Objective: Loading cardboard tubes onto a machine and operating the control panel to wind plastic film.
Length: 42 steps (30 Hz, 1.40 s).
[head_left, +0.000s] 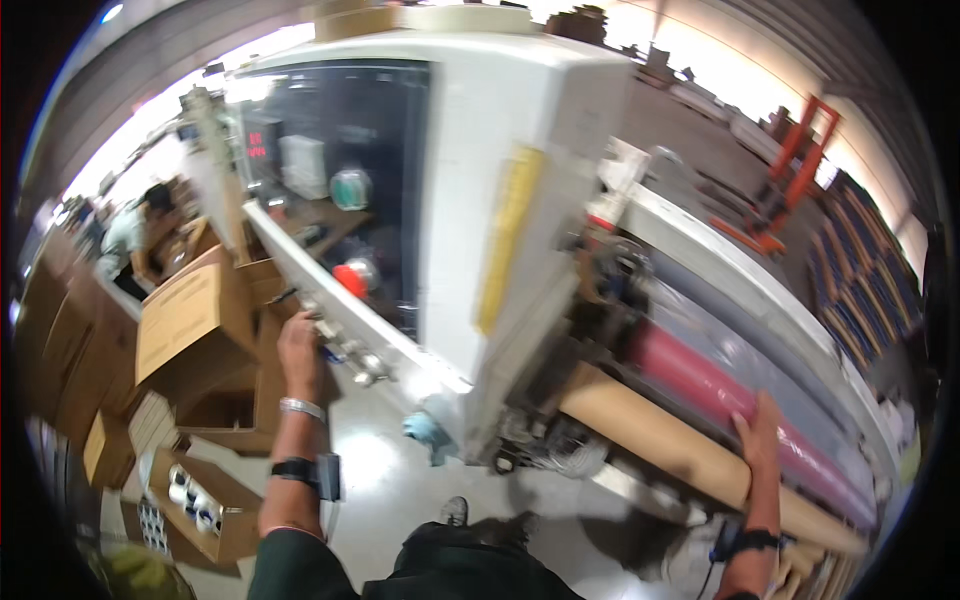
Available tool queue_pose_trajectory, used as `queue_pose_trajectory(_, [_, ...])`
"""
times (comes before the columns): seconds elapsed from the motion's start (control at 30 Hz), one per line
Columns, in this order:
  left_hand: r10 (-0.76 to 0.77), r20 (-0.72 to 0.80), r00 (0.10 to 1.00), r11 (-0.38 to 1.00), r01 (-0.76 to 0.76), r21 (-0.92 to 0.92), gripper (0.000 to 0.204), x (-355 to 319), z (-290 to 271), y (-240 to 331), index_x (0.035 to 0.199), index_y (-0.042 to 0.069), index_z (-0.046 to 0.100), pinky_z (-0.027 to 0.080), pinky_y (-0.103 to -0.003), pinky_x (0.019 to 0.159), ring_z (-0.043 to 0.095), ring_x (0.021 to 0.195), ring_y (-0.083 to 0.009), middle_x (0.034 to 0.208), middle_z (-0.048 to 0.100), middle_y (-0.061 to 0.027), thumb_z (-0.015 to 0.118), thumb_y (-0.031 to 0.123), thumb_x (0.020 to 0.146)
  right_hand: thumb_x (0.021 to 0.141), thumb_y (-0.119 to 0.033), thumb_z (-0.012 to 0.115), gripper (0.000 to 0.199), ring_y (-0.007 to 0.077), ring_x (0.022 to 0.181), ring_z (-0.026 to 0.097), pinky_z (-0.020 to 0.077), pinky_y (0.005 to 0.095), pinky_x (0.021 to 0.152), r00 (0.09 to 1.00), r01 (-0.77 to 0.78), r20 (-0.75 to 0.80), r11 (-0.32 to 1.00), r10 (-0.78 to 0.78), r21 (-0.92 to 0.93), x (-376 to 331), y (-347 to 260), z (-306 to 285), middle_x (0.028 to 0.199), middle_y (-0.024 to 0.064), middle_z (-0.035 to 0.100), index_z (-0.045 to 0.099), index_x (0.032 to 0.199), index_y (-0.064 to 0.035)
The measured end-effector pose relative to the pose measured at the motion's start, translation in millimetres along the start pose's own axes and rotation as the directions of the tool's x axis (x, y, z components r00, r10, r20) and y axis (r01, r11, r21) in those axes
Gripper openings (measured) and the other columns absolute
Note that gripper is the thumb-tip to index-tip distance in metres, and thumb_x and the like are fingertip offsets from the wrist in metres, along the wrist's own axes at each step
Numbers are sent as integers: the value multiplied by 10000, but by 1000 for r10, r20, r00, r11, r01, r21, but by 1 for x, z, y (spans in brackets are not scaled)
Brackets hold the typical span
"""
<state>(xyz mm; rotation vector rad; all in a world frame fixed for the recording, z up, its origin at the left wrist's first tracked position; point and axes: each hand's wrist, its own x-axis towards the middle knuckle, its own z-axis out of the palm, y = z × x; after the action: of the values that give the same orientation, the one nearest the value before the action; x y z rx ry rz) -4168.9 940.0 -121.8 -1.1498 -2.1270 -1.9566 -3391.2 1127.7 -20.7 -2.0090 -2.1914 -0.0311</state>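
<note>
Fingers (752,425) of the right hand (760,440) are laid open on the cardboard tube (650,440), which runs lengthwise away to the lower right, while the left hand (298,345) is closed on the machine's door edge (345,325).

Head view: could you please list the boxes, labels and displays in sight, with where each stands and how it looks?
Cardboard box: left of the left hand, large, brown, tilted.
Open carton: lower left on the floor, brown, holding small jars.
Yellow label: tall strip on the white machine panel.
Red display: small, glowing, inside the dark cabinet.
</note>
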Motion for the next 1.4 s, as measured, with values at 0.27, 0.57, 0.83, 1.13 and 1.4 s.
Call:
queue_pose_trajectory(0.27, [-4,-76,997,955,-19,-295,367,12,-20,71,1329,-16,544,386,-328,1081,536,1248,-211,1343,575,-117,540,137,996,941,-472,573,849,385,1475,233,144,481,1217,998,-44,44,999,46,-30,-1,-10,-8,1567,266,282,248,1515,63])
queue_pose_trajectory(0.57, [110,-83,990,946,-131,-297,424,58,-7,113,1399,15,502,380,-360,1103,505,1286,-233,1369,547,-126,518,160,1001,922,-489,613,832,411,1431,320,220,471,1195,999,28,-47,995,-23,92,4,8,6,1529,291,341,347,1464,84])
queue_pose_trajectory(0.83, [210,-34,977,949,-212,-232,520,79,10,128,1506,52,369,296,-392,1160,398,1401,-267,1519,409,-140,476,131,1003,926,-471,584,788,400,1440,294,220,467,1193,1000,23,-21,1000,-22,18,-1,2,-1,1524,270,352,367,1454,72])
queue_pose_trajectory(1.13, [208,-13,978,923,-200,-328,557,90,17,124,1516,42,347,295,-386,1165,389,1415,-260,1531,399,-136,477,54,974,945,-488,546,709,419,1347,429,270,466,1166,998,50,-32,999,-50,-2,-4,0,-16,1424,283,484,481,1371,74])
queue_pose_trajectory(1.4, [192,41,981,930,-168,-328,434,98,25,115,1406,40,462,401,-377,1013,511,1221,-252,1370,523,-135,542,90,982,932,-597,515,785,461,1305,455,317,495,1128,998,31,41,988,-38,154,-5,-2,-16,1376,308,516,505,1351,67])
